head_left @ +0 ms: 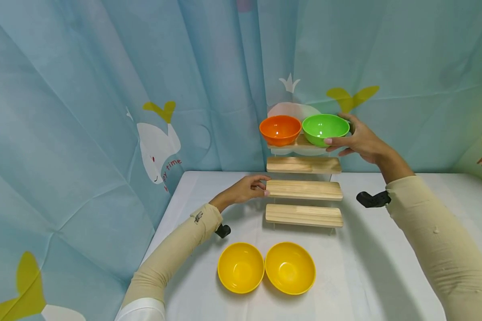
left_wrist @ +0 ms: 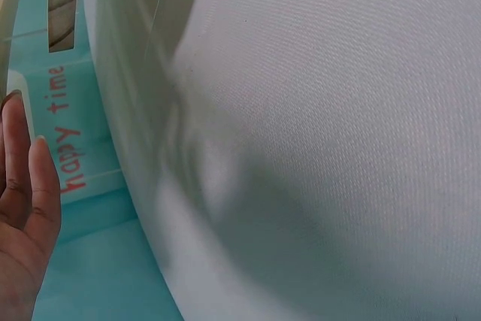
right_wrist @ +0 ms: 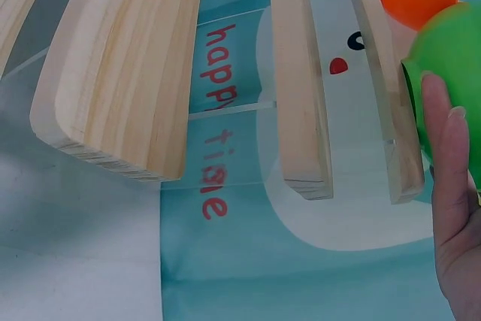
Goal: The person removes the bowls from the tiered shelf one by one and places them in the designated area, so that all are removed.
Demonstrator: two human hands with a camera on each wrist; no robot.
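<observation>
On the top step of a wooden tiered stand [head_left: 304, 189] sit an orange bowl [head_left: 280, 130] and, to its right, a green bowl [head_left: 325, 129]. My right hand [head_left: 361, 140] holds the green bowl from its right side, thumb at the front and fingers towards the back rim. In the right wrist view, part of the green bowl [right_wrist: 455, 58] shows beside the fingers. My left hand [head_left: 247, 189] grips the left end of the third step down. The left wrist view catches that hand [left_wrist: 26, 208] only at its edge, so the contact is mostly hidden there.
Two yellow bowls [head_left: 241, 268] stand side by side in front of the stand on the white-covered table [head_left: 365, 267]. A blue printed curtain [head_left: 225, 89] hangs close behind the stand and along the left side.
</observation>
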